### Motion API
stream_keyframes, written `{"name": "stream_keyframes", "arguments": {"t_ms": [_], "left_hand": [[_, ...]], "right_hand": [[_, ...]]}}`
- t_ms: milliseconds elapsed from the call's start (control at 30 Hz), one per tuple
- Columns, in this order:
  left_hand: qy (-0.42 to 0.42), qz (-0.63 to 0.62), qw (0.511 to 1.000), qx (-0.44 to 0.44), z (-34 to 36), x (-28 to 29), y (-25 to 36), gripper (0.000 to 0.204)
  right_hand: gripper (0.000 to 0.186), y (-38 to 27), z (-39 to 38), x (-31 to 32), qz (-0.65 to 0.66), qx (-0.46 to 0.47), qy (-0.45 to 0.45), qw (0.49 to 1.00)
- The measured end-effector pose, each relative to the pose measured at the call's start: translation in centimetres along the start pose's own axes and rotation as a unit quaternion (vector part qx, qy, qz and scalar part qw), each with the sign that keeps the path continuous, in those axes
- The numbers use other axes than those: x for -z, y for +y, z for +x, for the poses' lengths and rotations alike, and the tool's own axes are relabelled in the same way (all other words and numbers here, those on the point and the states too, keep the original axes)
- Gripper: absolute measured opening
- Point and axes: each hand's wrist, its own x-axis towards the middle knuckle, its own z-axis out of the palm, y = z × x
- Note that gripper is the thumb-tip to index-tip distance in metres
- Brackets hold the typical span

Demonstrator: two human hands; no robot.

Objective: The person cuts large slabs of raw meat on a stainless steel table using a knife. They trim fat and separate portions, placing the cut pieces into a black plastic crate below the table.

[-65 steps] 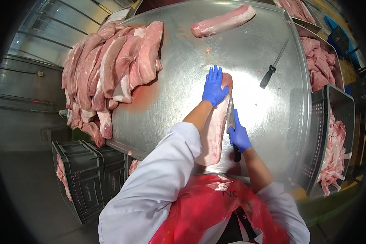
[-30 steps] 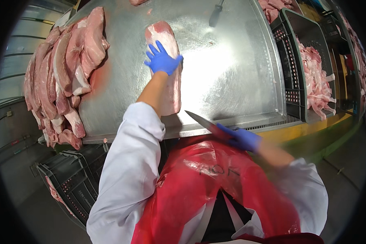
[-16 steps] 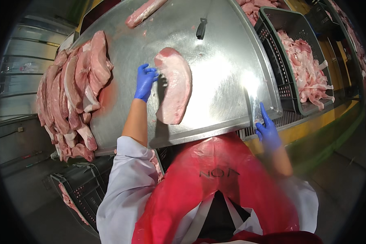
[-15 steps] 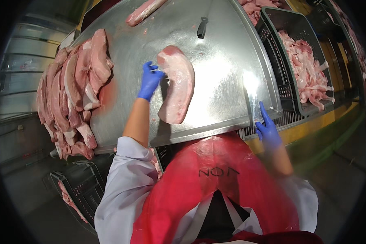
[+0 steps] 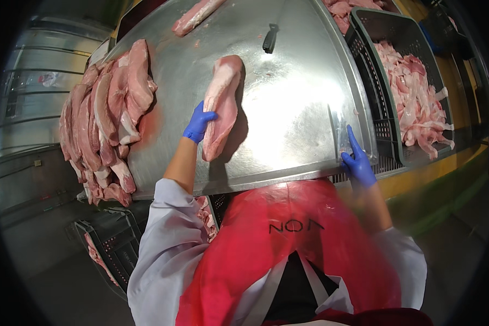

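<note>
A long pork loin (image 5: 223, 108) is tipped on its side near the middle of the steel table (image 5: 293, 141). My left hand (image 5: 199, 123), in a blue glove, grips its left edge, thumb on the near face and the other fingers partly hidden behind the meat. At the table's right front edge is my right hand (image 5: 359, 163), also gloved in blue. Its forefinger points away from me and its thumb is bent. From beside the thumb a thin, shiny knife blade (image 5: 338, 133) seems to run up along the steel; glare blurs it, and the handle is hidden in the hand.
Several loins (image 5: 100, 108) are heaped at the table's left. Another loin (image 5: 198, 15) lies at the far edge, and a black-handled tool (image 5: 270, 39) farther back. Right of the table a dark crate (image 5: 388, 92) holds pale trimmings (image 5: 413, 103). Another crate (image 5: 111, 244) stands low at left.
My left hand has closed on the loin, which has turned from lying flat onto its side and shifted slightly left. My right hand stays near the right front edge.
</note>
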Motion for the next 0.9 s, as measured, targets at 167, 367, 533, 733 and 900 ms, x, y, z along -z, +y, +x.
{"name": "stream_keyframes", "arguments": {"t_ms": [167, 367, 533, 733, 900], "left_hand": [[-0.078, -0.206, 0.972, 0.076, -3.2, -2.2, 0.6, 0.067], [-0.010, 0.238, 0.945, 0.225, -2.3, 1.5, -6.8, 0.044], [0.104, 0.413, 0.897, -0.121, 6.1, -8.4, -2.4, 0.073], [0.031, 0.523, 0.851, -0.018, 15.1, -12.8, 3.2, 0.049], [-0.030, 0.504, 0.856, -0.109, 15.9, -14.0, 3.2, 0.033]], "right_hand": [[0.084, -2.7, -1.0, 0.3, -0.025, -0.072, 0.004, 0.997], [0.083, -1.5, -0.2, 1.9, -0.030, -0.037, 0.037, 0.998], [0.083, -2.3, 2.0, 1.2, -0.092, -0.027, 0.072, 0.993], [0.082, -5.6, 6.5, -1.0, -0.049, -0.049, -0.003, 0.998], [0.076, -4.5, 10.8, -3.8, -0.013, -0.013, -0.005, 1.000]]}}
